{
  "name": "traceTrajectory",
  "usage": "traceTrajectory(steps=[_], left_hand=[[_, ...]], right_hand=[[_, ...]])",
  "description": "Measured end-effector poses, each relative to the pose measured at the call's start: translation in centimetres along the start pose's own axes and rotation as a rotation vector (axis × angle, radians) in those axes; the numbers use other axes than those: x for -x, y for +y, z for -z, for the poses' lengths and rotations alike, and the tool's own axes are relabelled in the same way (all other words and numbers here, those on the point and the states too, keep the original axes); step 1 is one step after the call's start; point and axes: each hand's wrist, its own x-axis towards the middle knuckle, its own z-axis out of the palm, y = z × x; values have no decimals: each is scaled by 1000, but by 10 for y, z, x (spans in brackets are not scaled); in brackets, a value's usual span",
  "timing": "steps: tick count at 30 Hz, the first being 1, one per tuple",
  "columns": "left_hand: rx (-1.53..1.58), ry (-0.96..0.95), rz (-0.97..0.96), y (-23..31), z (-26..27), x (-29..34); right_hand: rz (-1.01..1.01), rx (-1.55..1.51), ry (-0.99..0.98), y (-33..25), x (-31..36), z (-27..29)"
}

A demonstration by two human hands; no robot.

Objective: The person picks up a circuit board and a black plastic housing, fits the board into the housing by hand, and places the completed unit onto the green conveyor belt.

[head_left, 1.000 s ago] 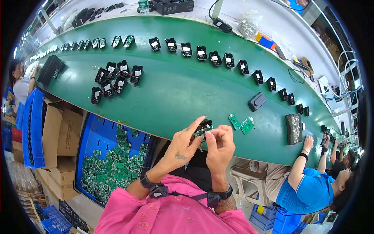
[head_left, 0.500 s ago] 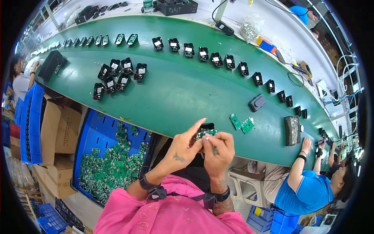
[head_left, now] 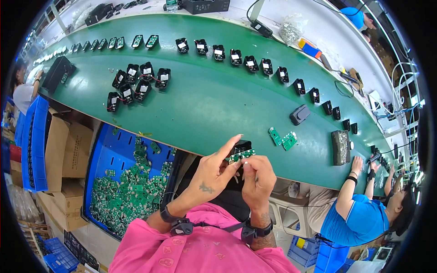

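Note:
In front of my chest, my left hand (head_left: 210, 176) grips a small black plastic housing (head_left: 241, 145), its index finger stretched along the side. A green circuit board (head_left: 242, 155) sits tilted at the near end of that housing, between both hands. My right hand (head_left: 258, 181) pinches the board's near edge with thumb and curled fingers. How far the board reaches into the housing is hidden by the fingers. Two loose green circuit boards (head_left: 289, 140) lie on the table to the right, near a closed black case (head_left: 300, 114).
Several black housings (head_left: 142, 89) are grouped on the green table (head_left: 200, 109) at left; more stand in a curved row (head_left: 236, 57) along the back. A blue bin (head_left: 102, 154) of circuit boards is below left. A speckled block (head_left: 341, 148) and a co-worker (head_left: 364, 218) are at right.
The board has tipped and shifted slightly at the housing, showing more of its component side. My right fingers have moved a little lower along its edge. The view has shifted slightly.

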Motion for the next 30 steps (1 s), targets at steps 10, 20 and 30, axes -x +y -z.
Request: traceTrajectory(steps=[10,20,30], left_hand=[[-323,122,-304,9,0,-1],[-304,36,-266,13,2,-1],[-342,18,-305,15,3,1]], right_hand=[[-93,244,-171,-22,-19,17],[-101,252,-205,-24,-23,24],[-100,290,-276,-25,-23,28]])
